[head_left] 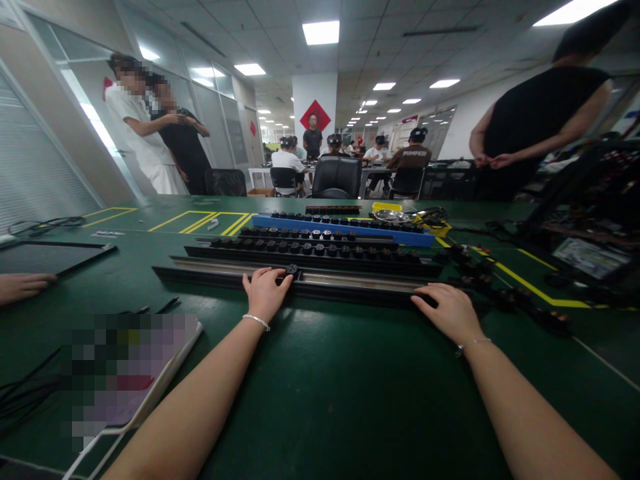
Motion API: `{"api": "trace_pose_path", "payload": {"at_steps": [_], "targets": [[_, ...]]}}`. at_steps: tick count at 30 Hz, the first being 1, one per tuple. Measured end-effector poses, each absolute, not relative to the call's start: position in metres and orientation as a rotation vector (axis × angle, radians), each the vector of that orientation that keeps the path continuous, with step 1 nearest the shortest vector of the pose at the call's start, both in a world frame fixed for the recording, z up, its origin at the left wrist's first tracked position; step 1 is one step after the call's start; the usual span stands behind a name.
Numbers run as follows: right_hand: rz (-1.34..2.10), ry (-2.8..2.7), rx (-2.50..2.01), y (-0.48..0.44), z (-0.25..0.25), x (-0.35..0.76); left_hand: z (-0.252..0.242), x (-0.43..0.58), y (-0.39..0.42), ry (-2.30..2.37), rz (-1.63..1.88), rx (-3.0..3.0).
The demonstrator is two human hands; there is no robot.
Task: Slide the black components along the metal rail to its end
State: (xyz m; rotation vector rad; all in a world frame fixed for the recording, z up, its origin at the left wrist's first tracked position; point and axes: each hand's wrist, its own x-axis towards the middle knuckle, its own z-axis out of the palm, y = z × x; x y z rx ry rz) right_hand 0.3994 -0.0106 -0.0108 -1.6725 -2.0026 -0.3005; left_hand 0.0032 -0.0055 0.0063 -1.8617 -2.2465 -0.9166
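Here's the left hand [265,291] at 1 round black part [292,269] on the black rail [357,293], right hand [450,310] by its right end! Can't tell whether either grips; the rail lies across the green surface [340,387].

Here at the green table [330,393], the left hand [266,291] touches a black piece [293,270] on the near rail [357,283]; the right hand [450,310] is at the rail's right end.
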Motion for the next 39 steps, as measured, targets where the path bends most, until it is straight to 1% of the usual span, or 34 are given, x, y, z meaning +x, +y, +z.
{"api": "trace_pose_path", "payload": {"at_steps": [21,26,31,39], "targets": [[-0.351,-2.021,-1.671,-0.01,-0.011,0.399,0.001,0.009,-0.005,-2.117,-0.918,-2.011],[-0.328,-2.031,-1.694,-0.011,-0.01,0.398,-0.003,0.007,-0.004,-2.003,-0.948,-2.082],[-0.326,-2.031,-1.699,-0.012,-0.009,0.398,-0.005,0.007,-0.003,-1.892,-0.935,-2.174],[-0.343,-2.044,-1.698,-0.011,-0.01,0.398,-0.004,0.009,-0.006,-1.855,-0.853,-2.238]]}}
